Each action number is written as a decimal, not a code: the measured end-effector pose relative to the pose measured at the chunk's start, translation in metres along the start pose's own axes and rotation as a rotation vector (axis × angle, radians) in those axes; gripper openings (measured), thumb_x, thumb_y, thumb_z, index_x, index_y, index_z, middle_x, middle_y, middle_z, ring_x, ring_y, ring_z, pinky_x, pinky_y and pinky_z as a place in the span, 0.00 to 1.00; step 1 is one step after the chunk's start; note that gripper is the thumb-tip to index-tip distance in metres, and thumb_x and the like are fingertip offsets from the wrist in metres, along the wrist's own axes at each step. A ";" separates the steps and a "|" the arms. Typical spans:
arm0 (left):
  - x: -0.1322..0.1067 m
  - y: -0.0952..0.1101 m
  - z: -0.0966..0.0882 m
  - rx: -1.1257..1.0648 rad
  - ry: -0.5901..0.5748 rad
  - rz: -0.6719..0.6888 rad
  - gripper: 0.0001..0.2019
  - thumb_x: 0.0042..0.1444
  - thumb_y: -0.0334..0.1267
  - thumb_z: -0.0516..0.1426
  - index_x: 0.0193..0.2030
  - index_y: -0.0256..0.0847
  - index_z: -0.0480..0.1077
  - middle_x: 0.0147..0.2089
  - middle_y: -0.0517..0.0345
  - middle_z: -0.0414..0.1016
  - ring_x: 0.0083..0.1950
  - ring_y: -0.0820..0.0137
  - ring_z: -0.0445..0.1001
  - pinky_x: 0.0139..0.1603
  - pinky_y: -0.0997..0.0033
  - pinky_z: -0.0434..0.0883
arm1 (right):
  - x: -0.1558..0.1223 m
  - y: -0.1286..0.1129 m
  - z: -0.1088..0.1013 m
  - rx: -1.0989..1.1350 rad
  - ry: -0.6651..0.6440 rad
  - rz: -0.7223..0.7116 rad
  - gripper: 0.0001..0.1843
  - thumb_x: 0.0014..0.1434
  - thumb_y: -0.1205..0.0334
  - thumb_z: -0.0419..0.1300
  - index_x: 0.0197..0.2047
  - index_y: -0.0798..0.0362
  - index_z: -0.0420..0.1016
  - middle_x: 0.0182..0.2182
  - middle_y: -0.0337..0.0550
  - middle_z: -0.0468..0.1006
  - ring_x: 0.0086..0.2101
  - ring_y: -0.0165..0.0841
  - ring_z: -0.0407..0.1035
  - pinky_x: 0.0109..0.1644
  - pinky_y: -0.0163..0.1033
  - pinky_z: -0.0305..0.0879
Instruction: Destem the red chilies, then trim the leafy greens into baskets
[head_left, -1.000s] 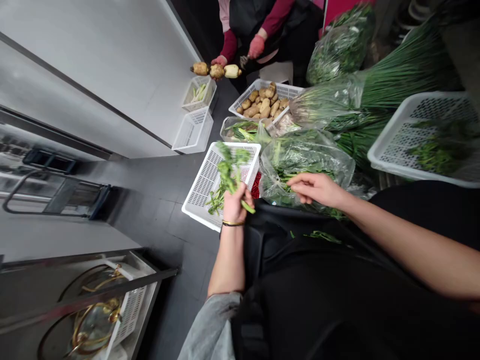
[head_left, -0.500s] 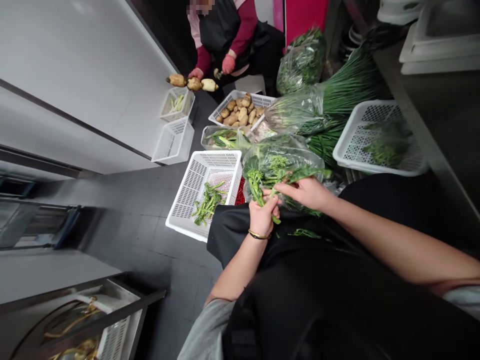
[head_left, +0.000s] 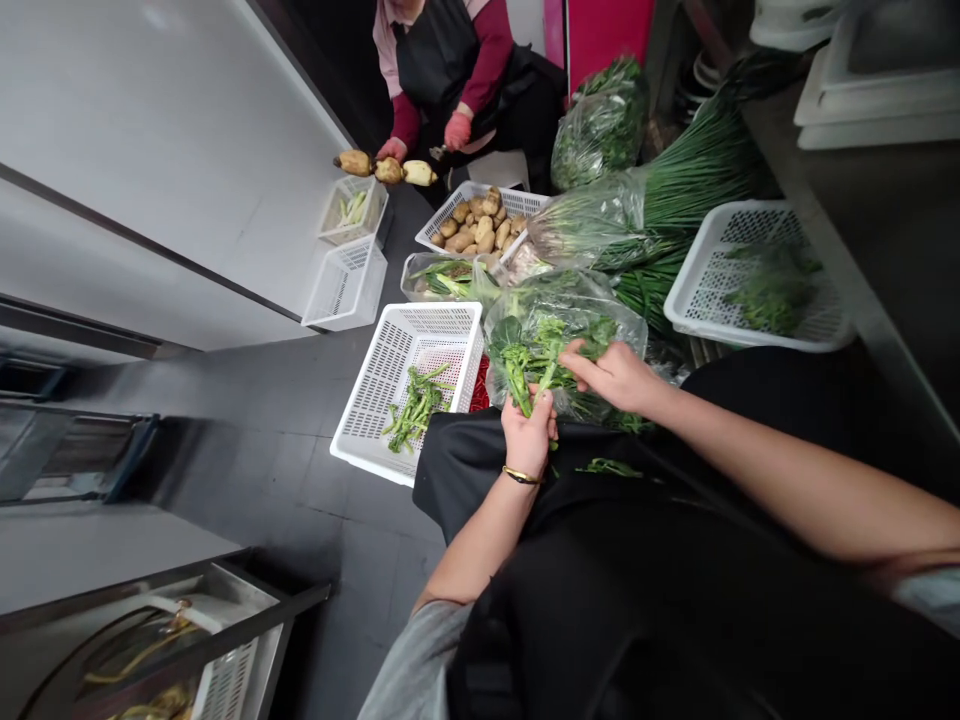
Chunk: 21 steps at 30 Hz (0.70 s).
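Observation:
My left hand (head_left: 529,432) is closed round the lower stems of several broccolini stalks (head_left: 546,362), their green bud heads pointing up and away from me. Beside the upper stems is my right hand (head_left: 611,375), fingers pinched, with a dark green leaf (head_left: 600,332) showing just beyond them; the fingertips partly hide the pinch. Under both hands a clear plastic bag (head_left: 626,310) holds more greens. Left of it, a white perforated basket (head_left: 360,425) contains a small heap of trimmed stalks (head_left: 415,408). Leaf scraps (head_left: 611,467) lie on my black apron (head_left: 637,580).
Across from me a co-worker's gloved hands (head_left: 457,130) hold a lotus root (head_left: 388,170) and a tool. Nearby stand a basket of potatoes (head_left: 484,232), bundled long green stalks (head_left: 697,160) and another white basket (head_left: 679,300). A metal counter edge (head_left: 825,220) is at right.
My right hand has risen a little along the stems, and the leaf that pointed right now sits behind its fingers. My left hand keeps its hold on the broccolini.

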<state>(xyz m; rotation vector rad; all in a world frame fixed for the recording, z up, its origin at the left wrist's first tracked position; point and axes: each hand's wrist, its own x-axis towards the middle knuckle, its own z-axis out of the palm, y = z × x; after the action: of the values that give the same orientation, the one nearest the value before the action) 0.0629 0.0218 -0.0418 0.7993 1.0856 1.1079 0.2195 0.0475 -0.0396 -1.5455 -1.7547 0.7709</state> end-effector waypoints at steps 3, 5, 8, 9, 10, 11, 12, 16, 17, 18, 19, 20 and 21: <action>-0.002 -0.006 0.000 0.021 0.013 -0.025 0.18 0.43 0.45 0.66 0.31 0.38 0.63 0.17 0.70 0.63 0.12 0.82 0.55 0.12 0.80 0.52 | 0.008 -0.011 0.000 -0.299 0.104 -0.088 0.13 0.60 0.60 0.50 0.31 0.56 0.73 0.28 0.47 0.76 0.29 0.35 0.69 0.32 0.37 0.56; -0.001 -0.003 -0.001 -0.068 0.009 -0.136 0.18 0.43 0.46 0.66 0.29 0.38 0.62 0.16 0.70 0.60 0.11 0.83 0.52 0.12 0.80 0.50 | -0.003 -0.015 0.007 -0.423 0.154 -0.253 0.10 0.57 0.65 0.51 0.32 0.57 0.73 0.28 0.48 0.75 0.28 0.34 0.67 0.30 0.37 0.53; 0.004 0.008 -0.006 -0.248 0.009 -0.314 0.16 0.49 0.45 0.63 0.30 0.36 0.64 0.16 0.72 0.54 0.12 0.84 0.49 0.12 0.81 0.48 | -0.028 -0.015 0.019 -0.272 0.061 -0.616 0.13 0.61 0.61 0.50 0.28 0.55 0.71 0.23 0.44 0.71 0.25 0.30 0.63 0.29 0.36 0.53; 0.005 0.012 -0.007 -0.305 -0.007 -0.367 0.14 0.52 0.44 0.62 0.32 0.35 0.65 0.16 0.72 0.52 0.12 0.84 0.48 0.13 0.81 0.47 | -0.034 -0.013 0.021 -0.165 -0.002 -0.679 0.15 0.62 0.59 0.49 0.27 0.54 0.70 0.22 0.42 0.70 0.25 0.29 0.63 0.30 0.35 0.53; 0.006 0.015 -0.007 -0.356 -0.037 -0.417 0.13 0.56 0.44 0.59 0.32 0.35 0.66 0.16 0.72 0.51 0.12 0.84 0.46 0.13 0.81 0.47 | -0.038 -0.011 0.022 -0.048 -0.057 -0.665 0.17 0.64 0.57 0.49 0.27 0.54 0.69 0.21 0.41 0.69 0.24 0.29 0.62 0.30 0.35 0.55; 0.007 0.018 -0.008 -0.400 -0.081 -0.462 0.12 0.59 0.43 0.56 0.33 0.35 0.66 0.16 0.71 0.50 0.12 0.84 0.46 0.13 0.81 0.47 | -0.038 -0.009 0.022 0.073 -0.091 -0.568 0.19 0.65 0.55 0.47 0.27 0.53 0.69 0.20 0.40 0.68 0.24 0.28 0.62 0.30 0.34 0.56; 0.007 0.019 -0.007 -0.435 -0.130 -0.494 0.13 0.62 0.43 0.52 0.33 0.35 0.66 0.17 0.70 0.49 0.12 0.83 0.45 0.13 0.81 0.46 | -0.036 -0.007 0.020 0.199 -0.104 -0.411 0.20 0.65 0.52 0.47 0.29 0.53 0.70 0.20 0.39 0.68 0.23 0.28 0.62 0.29 0.34 0.57; 0.003 0.018 -0.005 -0.480 -0.286 -0.546 0.19 0.66 0.45 0.43 0.32 0.36 0.66 0.18 0.67 0.51 0.12 0.81 0.47 0.12 0.79 0.48 | -0.013 -0.004 0.010 0.629 -0.176 0.073 0.26 0.60 0.39 0.49 0.32 0.55 0.70 0.17 0.36 0.67 0.19 0.27 0.63 0.25 0.34 0.60; 0.003 0.016 -0.005 -0.477 -0.326 -0.560 0.20 0.66 0.45 0.42 0.31 0.37 0.66 0.18 0.66 0.52 0.12 0.80 0.47 0.12 0.78 0.48 | -0.007 -0.005 0.009 0.677 -0.206 0.097 0.27 0.59 0.38 0.50 0.28 0.55 0.69 0.17 0.37 0.68 0.19 0.27 0.63 0.24 0.34 0.60; 0.002 0.014 -0.006 -0.472 -0.369 -0.576 0.20 0.66 0.46 0.41 0.30 0.37 0.65 0.17 0.65 0.53 0.12 0.79 0.48 0.12 0.78 0.48 | -0.003 -0.007 0.009 0.698 -0.217 0.114 0.28 0.57 0.37 0.51 0.24 0.55 0.68 0.16 0.38 0.67 0.18 0.27 0.62 0.24 0.34 0.60; 0.001 0.012 -0.006 -0.468 -0.411 -0.591 0.21 0.66 0.46 0.41 0.30 0.38 0.65 0.17 0.65 0.53 0.12 0.79 0.48 0.11 0.77 0.49 | 0.000 -0.008 0.009 0.700 -0.206 0.136 0.30 0.56 0.36 0.52 0.19 0.55 0.65 0.14 0.39 0.66 0.17 0.26 0.61 0.23 0.34 0.59; 0.000 0.010 -0.006 -0.466 -0.446 -0.602 0.21 0.66 0.47 0.41 0.30 0.38 0.65 0.17 0.66 0.53 0.11 0.78 0.47 0.11 0.77 0.49 | 0.002 -0.009 0.011 0.692 -0.175 0.165 0.31 0.56 0.37 0.53 0.16 0.54 0.63 0.13 0.39 0.65 0.16 0.25 0.59 0.23 0.34 0.58; -0.001 0.007 -0.006 -0.458 -0.465 -0.608 0.20 0.65 0.47 0.42 0.30 0.39 0.65 0.16 0.66 0.52 0.11 0.78 0.47 0.10 0.77 0.49 | 0.003 -0.011 0.013 0.679 -0.130 0.191 0.31 0.55 0.37 0.54 0.14 0.53 0.61 0.11 0.38 0.63 0.15 0.25 0.57 0.23 0.34 0.57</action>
<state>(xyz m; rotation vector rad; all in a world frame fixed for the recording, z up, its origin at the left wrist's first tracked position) 0.0550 0.0224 -0.0367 0.2959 0.5793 0.5706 0.2027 0.0495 -0.0384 -1.2120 -1.2353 1.4137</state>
